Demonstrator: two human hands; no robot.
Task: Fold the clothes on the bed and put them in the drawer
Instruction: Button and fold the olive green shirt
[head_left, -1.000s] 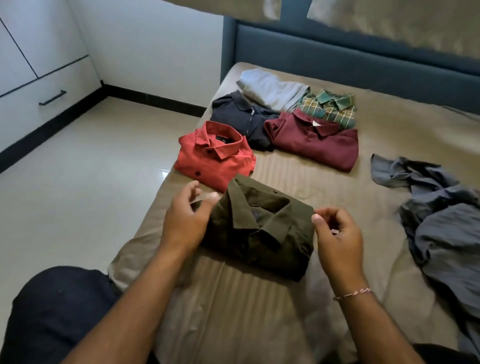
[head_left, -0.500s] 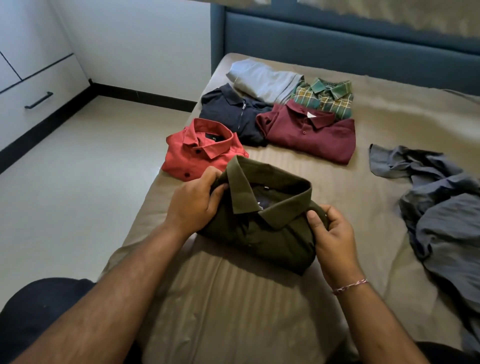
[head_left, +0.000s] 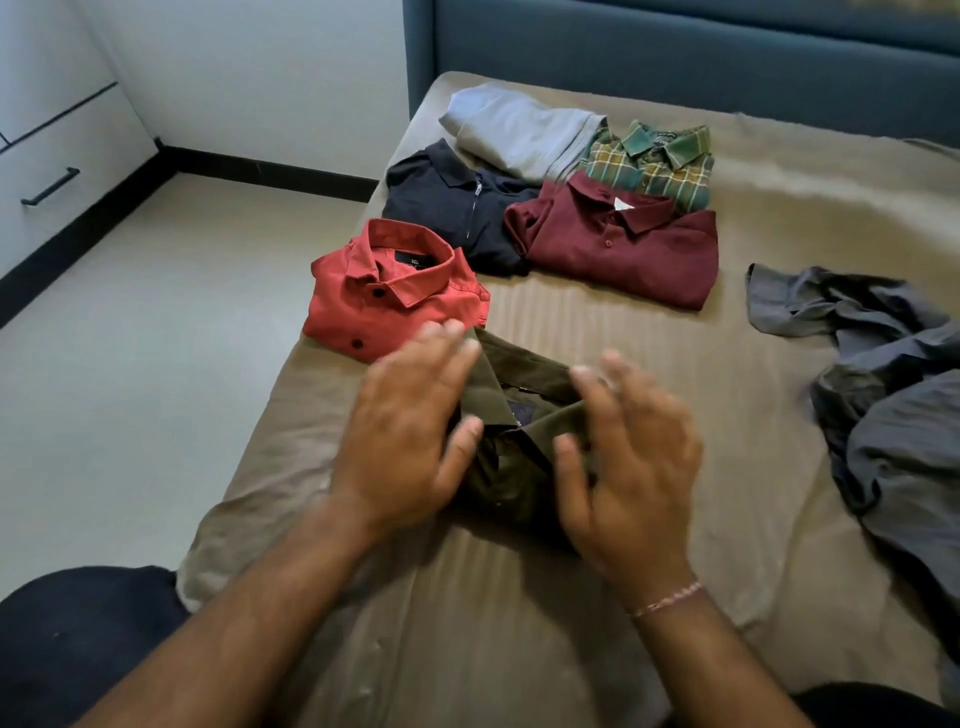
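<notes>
Brown sheets cover the bed (head_left: 597, 597), and a blue headboard (head_left: 675, 57) stands at the far end. On the left is a pale floor (head_left: 156, 364) and a white drawer (head_left: 57, 156) with a black handle (head_left: 49, 186).

Near the middle of the bed lies a folded green shirt (head_left: 524, 384) with its collar up. The left hand (head_left: 405, 441) is over the left side of this shirt, fingers straight and spread wide. The right hand (head_left: 634, 457) is over the right side, fingers spread wide too. Both hands are blurry, so I cannot tell if they touch the shirt or are just above it. Neither hand grips anything. A thin bracelet (head_left: 667, 600) is on the right wrist.

Just past the green shirt, on the left, is a folded red shirt (head_left: 389, 306). Farther back are a folded dark blue shirt (head_left: 457, 208) and a folded dark red shirt (head_left: 623, 244), touching each other. Behind those lie folded grey clothes (head_left: 519, 130) and a green checked shirt (head_left: 654, 156). On the right side of the bed is a messy pile of grey clothes (head_left: 883, 395), not folded.
</notes>
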